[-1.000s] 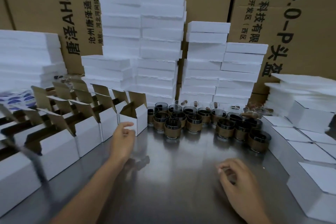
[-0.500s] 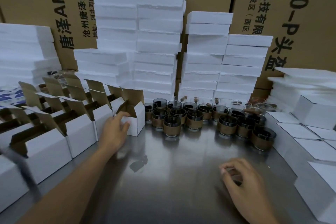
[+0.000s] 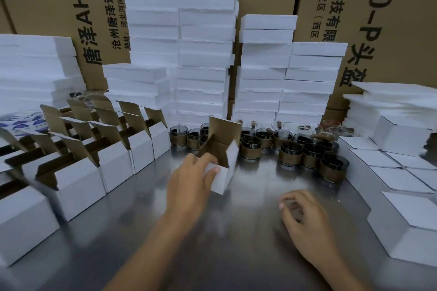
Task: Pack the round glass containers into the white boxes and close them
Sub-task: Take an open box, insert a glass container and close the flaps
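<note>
Head camera view, looking down over a steel table (image 3: 248, 255) set up as a packing line. The left hand (image 3: 189, 177) grips one open white box (image 3: 224, 168) by its near corner, thumb on the front face and fingers wrapped over the rim. The box sits tilted, its brown lid flap standing upright; whether it touches the table cannot be told. It is held just in front of the glass containers (image 3: 290, 152), probably so the next one can be dropped straight in. These dark round glasses with tan bands stand clustered at the back of the table, none of them packed in this box yet. The right hand (image 3: 305, 222) rests low near the table with fingers loosely curled, nothing visible in its grasp, seemingly free to fetch a glass. Rows of open boxes (image 3: 113, 160) wait at left with flaps up, while closed boxes (image 3: 399, 179) lie at right. Stacks of white foam slabs (image 3: 203, 54) and cardboard cartons (image 3: 378, 19) stand behind.
</note>
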Available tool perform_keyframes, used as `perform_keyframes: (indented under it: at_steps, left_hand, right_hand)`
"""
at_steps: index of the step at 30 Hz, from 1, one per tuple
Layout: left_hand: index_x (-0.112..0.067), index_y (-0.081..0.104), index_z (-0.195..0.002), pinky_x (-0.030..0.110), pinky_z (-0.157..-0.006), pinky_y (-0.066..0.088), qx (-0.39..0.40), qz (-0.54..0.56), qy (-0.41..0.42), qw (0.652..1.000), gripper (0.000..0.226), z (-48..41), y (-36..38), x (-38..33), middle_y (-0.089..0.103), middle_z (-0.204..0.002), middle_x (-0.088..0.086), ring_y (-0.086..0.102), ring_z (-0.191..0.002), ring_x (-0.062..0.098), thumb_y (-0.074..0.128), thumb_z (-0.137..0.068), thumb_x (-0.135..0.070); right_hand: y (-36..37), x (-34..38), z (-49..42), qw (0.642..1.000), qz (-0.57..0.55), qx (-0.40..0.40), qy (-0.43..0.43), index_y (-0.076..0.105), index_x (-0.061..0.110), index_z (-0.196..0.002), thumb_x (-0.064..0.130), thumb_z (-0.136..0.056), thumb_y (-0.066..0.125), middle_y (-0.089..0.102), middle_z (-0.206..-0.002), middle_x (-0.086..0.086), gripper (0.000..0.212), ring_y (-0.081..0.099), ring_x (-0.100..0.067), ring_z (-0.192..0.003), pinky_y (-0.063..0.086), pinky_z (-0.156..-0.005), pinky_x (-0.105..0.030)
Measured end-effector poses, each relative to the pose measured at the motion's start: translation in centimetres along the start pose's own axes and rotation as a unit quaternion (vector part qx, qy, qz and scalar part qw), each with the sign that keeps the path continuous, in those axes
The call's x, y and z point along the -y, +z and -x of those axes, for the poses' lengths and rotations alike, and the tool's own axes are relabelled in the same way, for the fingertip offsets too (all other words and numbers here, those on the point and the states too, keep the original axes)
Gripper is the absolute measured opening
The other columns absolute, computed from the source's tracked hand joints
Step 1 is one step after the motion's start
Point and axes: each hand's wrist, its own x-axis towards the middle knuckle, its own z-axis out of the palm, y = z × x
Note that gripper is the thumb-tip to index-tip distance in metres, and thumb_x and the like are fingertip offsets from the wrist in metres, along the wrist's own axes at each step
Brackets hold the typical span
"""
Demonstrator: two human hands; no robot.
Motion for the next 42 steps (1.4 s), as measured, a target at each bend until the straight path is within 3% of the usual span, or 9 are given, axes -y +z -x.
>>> perform_keyframes:
  at_steps: [6, 9, 12, 15, 22, 26, 33, 37, 42]
  left_hand:
    - [-0.036, 0.052, -0.104, 0.02, -0.068, 0.036, 0.013, 0.01, 0.051, 0.999, 0.013, 3.9, 2.4, -5.7, 0.039, -0.089, -0.012, 0.043, -0.078, 0.007, 0.045, -0.094, -0.043]
    - [-0.034, 0.053, -0.108, 0.019, -0.071, 0.035, 0.019, 0.012, 0.049, 0.999, 0.017, 4.5, 3.6, -6.9, 0.039, -0.091, -0.011, 0.04, -0.079, 0.007, 0.045, -0.095, -0.041]
    - [-0.031, 0.054, -0.108, 0.022, -0.071, 0.038, 0.018, 0.019, 0.051, 0.998, 0.016, 4.4, 4.4, -7.5, 0.045, -0.092, -0.008, 0.046, -0.08, 0.01, 0.047, -0.095, -0.039]
    - [-0.031, 0.054, -0.108, 0.022, -0.07, 0.041, 0.025, 0.025, 0.061, 0.998, 0.017, 4.0, 5.0, -7.9, 0.045, -0.089, -0.008, 0.05, -0.08, 0.012, 0.046, -0.096, -0.038]
    - [-0.044, 0.042, -0.117, 0.018, -0.063, 0.044, -0.005, 0.127, 0.04, 0.991, 0.022, 3.5, 4.6, -6.9, 0.056, -0.088, -0.018, 0.055, -0.075, 0.002, 0.041, -0.095, -0.039]
    - [-0.035, 0.045, -0.115, 0.021, -0.059, 0.037, -0.056, 0.178, -0.044, 0.981, 0.021, 0.0, 4.7, -3.8, 0.053, -0.077, -0.013, 0.051, -0.069, 0.002, 0.043, -0.096, -0.029]
    - [-0.028, 0.039, -0.138, 0.04, -0.091, 0.046, 0.084, 0.046, -0.113, 0.989, 0.045, -6.1, 6.8, 1.2, 0.034, -0.123, 0.007, 0.048, -0.105, 0.024, 0.05, -0.095, -0.027]
    - [-0.029, 0.049, -0.125, 0.04, -0.09, 0.047, 0.109, 0.004, -0.097, 0.989, 0.032, -6.7, 7.8, 2.5, 0.035, -0.12, 0.006, 0.046, -0.108, 0.024, 0.054, -0.093, -0.03]
    - [-0.022, 0.054, -0.092, 0.027, -0.089, 0.038, 0.103, 0.126, -0.098, 0.982, 0.011, -6.3, 7.8, 2.6, 0.042, -0.113, 0.012, 0.045, -0.097, 0.022, 0.064, -0.088, -0.021]
  right_hand:
    - [0.1, 0.3, 0.7, 0.987, -0.104, 0.111, 0.048, 0.031, 0.047, -0.134, 0.042, -0.065, 0.078, 0.038, -0.13, 0.034, 0.084, 0.04, 0.011, -0.119, 0.039, -0.09, -0.02]
    - [0.2, 0.3, 0.6, 0.98, -0.142, 0.125, 0.055, 0.026, 0.052, -0.135, 0.039, -0.068, 0.078, 0.035, -0.132, 0.038, 0.086, 0.034, 0.013, -0.125, 0.037, -0.096, -0.02]
    - [0.4, -0.1, 0.2, 0.984, -0.135, 0.096, 0.065, 0.029, 0.035, -0.141, 0.023, -0.078, 0.074, 0.041, -0.138, 0.021, 0.079, 0.038, 0.001, -0.129, 0.036, -0.104, -0.027]
    - [0.4, -0.3, 0.0, 0.987, -0.115, 0.086, 0.068, 0.028, 0.03, -0.144, 0.021, -0.084, 0.067, 0.04, -0.142, 0.014, 0.072, 0.036, 0.001, -0.13, 0.033, -0.1, -0.019]
    - [0.4, -0.7, -0.3, 0.988, -0.103, 0.082, 0.084, 0.026, 0.031, -0.145, 0.025, -0.085, 0.066, 0.035, -0.147, 0.015, 0.072, 0.035, -0.003, -0.134, 0.034, -0.11, -0.036]
    - [0.2, -0.8, -0.2, 0.988, -0.094, 0.085, 0.087, 0.021, 0.04, -0.143, 0.027, -0.083, 0.068, 0.028, -0.147, 0.024, 0.077, 0.03, -0.002, -0.135, 0.032, -0.11, -0.035]
    - [0.1, -1.1, -0.3, 0.988, -0.09, 0.084, 0.096, 0.019, 0.047, -0.14, 0.026, -0.08, 0.072, 0.032, -0.139, 0.026, 0.083, 0.03, -0.001, -0.134, 0.032, -0.106, -0.032]
    - [0.2, -1.2, -0.4, 0.987, -0.091, 0.091, 0.101, 0.018, 0.047, -0.14, 0.027, -0.079, 0.072, 0.031, -0.142, 0.024, 0.083, 0.03, -0.002, -0.135, 0.032, -0.108, -0.034]
    - [0.1, -0.9, -0.2, 0.986, -0.094, 0.095, 0.099, 0.019, 0.045, -0.141, 0.029, -0.079, 0.072, 0.03, -0.147, 0.02, 0.083, 0.029, -0.002, -0.135, 0.032, -0.109, -0.034]
